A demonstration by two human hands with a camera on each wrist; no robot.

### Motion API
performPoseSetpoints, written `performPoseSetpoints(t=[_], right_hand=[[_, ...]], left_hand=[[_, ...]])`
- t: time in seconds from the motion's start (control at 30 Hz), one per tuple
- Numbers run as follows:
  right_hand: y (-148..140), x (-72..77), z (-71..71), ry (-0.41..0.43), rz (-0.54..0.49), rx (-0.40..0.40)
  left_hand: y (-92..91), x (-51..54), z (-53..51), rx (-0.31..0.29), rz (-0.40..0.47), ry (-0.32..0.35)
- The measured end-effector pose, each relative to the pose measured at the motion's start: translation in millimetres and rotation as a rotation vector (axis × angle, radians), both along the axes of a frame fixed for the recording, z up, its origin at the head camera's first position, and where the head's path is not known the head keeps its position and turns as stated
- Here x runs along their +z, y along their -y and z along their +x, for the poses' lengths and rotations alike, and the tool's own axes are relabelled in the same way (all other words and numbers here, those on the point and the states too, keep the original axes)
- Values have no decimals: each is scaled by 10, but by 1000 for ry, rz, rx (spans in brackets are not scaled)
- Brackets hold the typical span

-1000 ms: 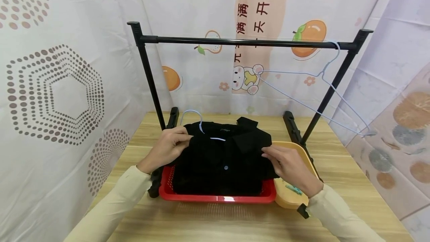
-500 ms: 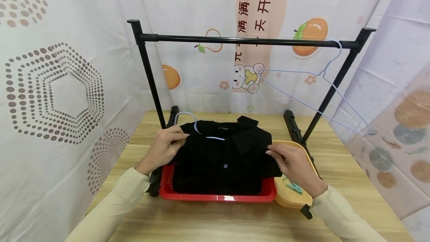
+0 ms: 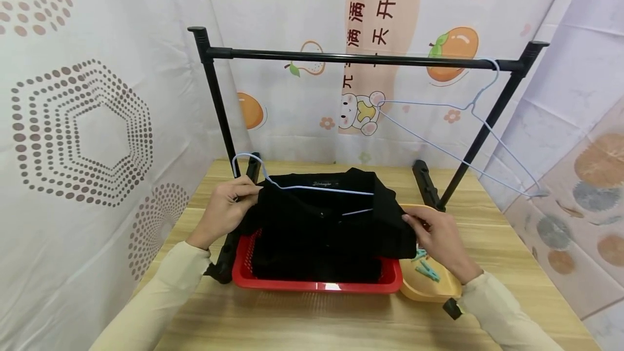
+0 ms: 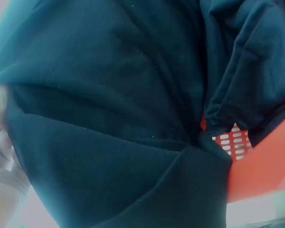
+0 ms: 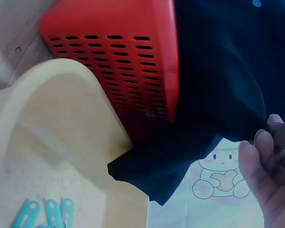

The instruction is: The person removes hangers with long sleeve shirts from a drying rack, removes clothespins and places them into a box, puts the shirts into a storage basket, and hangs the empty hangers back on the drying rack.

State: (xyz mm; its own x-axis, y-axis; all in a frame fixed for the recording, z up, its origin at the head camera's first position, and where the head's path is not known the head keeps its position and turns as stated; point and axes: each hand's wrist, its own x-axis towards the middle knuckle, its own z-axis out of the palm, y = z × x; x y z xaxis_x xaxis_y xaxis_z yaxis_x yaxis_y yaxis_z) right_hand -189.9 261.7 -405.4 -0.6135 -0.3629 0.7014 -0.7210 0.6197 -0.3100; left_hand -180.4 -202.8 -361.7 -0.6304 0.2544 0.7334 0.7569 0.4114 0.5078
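A black shirt (image 3: 302, 221) with a collar and buttons is spread over a red basket (image 3: 317, 286). Inside its neck lies a light blue wire hanger (image 3: 326, 189), its hook leaning out at the left; part of the wire is under the cloth. My left hand (image 3: 226, 205) pinches the shirt at its left shoulder, close to the hook. Opposite, my right hand (image 3: 439, 237) pinches the cloth at the right shoulder, and the right wrist view shows fingertips (image 5: 263, 140) on the fabric's edge. In the left wrist view, shirt cloth (image 4: 109, 118) covers most of the hand.
A black rack (image 3: 341, 58) stands behind the basket, with a bare blue hanger (image 3: 507, 153) at its right end. A yellow tub (image 3: 439, 292) holding teal clothespins (image 3: 427, 271) is beside the basket. More black cloth (image 3: 317, 264) lies in the basket.
Both hands have moved apart, the left one leftward and the right one rightward, stretching the shirt's neck wider. The hanger's hook has shifted left and more of its wire shows.
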Motion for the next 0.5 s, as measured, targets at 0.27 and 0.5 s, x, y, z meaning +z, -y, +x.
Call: performPoseSetpoints(t=[0.27,0.5], right_hand=[[101,-83,0,165,105,-57],[88,-5,-7,200,112,-11]], left_hand=[[-4,-8,-4,-30,33,18],[-66,-46,-26,-29,-30,-39]])
